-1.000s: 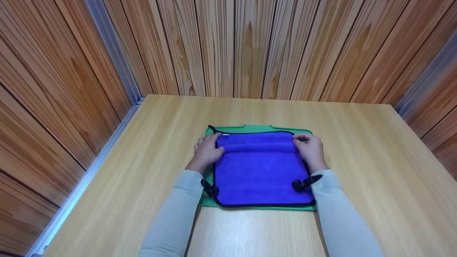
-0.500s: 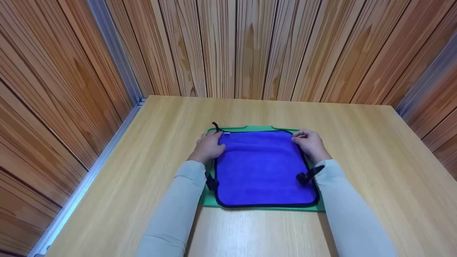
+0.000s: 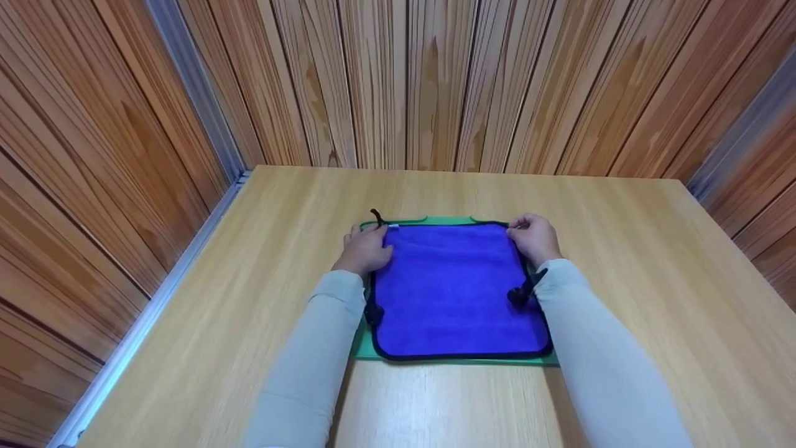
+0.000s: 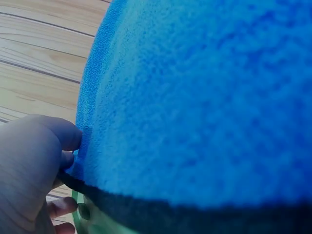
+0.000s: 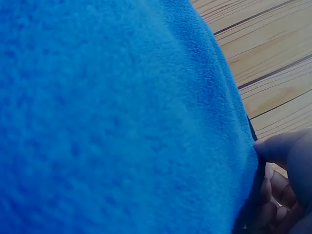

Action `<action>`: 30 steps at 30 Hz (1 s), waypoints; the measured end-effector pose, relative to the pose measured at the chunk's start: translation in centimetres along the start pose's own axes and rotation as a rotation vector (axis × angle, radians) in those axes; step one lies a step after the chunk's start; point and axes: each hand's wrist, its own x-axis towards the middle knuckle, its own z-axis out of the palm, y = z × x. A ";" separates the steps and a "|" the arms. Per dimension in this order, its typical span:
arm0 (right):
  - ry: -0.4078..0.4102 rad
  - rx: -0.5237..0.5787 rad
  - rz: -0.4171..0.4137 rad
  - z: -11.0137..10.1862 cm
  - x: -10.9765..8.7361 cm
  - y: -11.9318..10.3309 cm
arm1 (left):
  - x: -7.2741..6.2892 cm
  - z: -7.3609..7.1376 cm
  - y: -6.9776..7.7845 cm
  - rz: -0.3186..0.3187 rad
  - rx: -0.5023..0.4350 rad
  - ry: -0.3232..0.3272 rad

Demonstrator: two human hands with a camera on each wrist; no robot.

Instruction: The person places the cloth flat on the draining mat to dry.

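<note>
A blue towel (image 3: 460,292) with black edging lies spread over a green board (image 3: 449,221), whose far edge and left side show past the cloth. My left hand (image 3: 362,249) pinches the towel's far left corner, near a small white tag and a black loop (image 3: 376,216). In the left wrist view the thumb presses on the towel (image 4: 195,107) at its dark border, other fingers under it beside the green board (image 4: 84,209). My right hand (image 3: 536,238) pinches the far right corner. The right wrist view shows thumb and fingers at that black edge (image 5: 253,180).
Both things lie on a light wooden table (image 3: 298,211). A wood-panelled wall (image 3: 429,87) rises behind it, with another panelled wall (image 3: 81,155) on the left. Black wrist straps (image 3: 521,295) hang over the towel's sides.
Both hands have moved slightly away from the body with the towel's far corners. The far edge now lies closer to the board's far edge, and the crease across the cloth has flattened.
</note>
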 end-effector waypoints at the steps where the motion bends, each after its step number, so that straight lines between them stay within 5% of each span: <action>1: 0.010 -0.003 -0.004 0.1 0.0 0.0 | 0.0 0.0 0.0 -0.004 0.008 0.002; 8: 0.083 -0.062 0.008 0.2 -0.1 0.5 | 0.0 0.1 0.2 -0.003 0.017 -0.018; 17: -0.011 -0.059 0.021 0.4 0.2 0.1 | 0.0 0.4 -0.3 0.001 -0.048 -0.022; 30: 0.052 -0.104 -0.006 0.8 -0.1 0.0 | 0.1 -0.1 0.1 -0.003 0.018 -0.035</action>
